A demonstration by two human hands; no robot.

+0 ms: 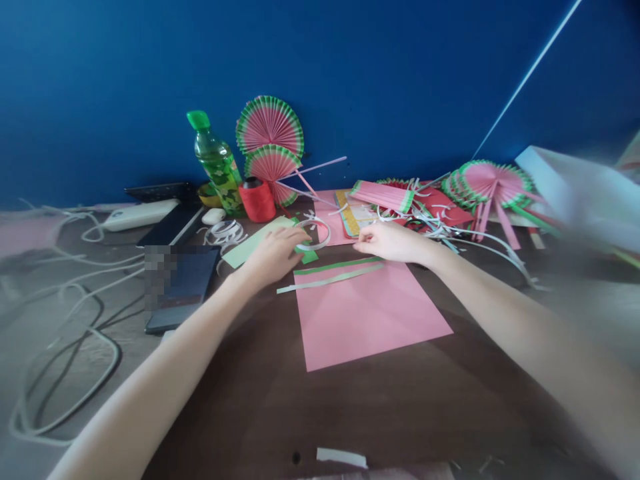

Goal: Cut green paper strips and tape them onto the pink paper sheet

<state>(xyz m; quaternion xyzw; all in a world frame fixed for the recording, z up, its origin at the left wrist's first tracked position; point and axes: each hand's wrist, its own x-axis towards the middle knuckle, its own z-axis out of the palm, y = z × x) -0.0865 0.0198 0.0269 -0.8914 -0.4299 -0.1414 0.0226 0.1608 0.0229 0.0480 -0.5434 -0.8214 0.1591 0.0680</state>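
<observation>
My left hand (277, 252) reaches over a pale green paper sheet (254, 241), its fingers curled at the left edge of a white tape roll (328, 235). The fingertips seem closed on the roll, partly hidden. My right hand (387, 241) is closed in a pinch just beyond the far edge of a pink paper sheet (370, 317); anything between its fingers is too small to make out. A dark green strip (333, 266) runs along that sheet's far edge. Nearer to me, a pale strip (330, 279) lies slightly slanted, its left end past the paper.
Pleated paper fans (270, 127) lean on the blue wall beside a green bottle (217, 163) and a red thread spool (257, 200). More fans (495, 183) and paper scraps (440, 220) pile up at right. A dark tablet-like device (187, 287) and white cables (107, 347) lie left.
</observation>
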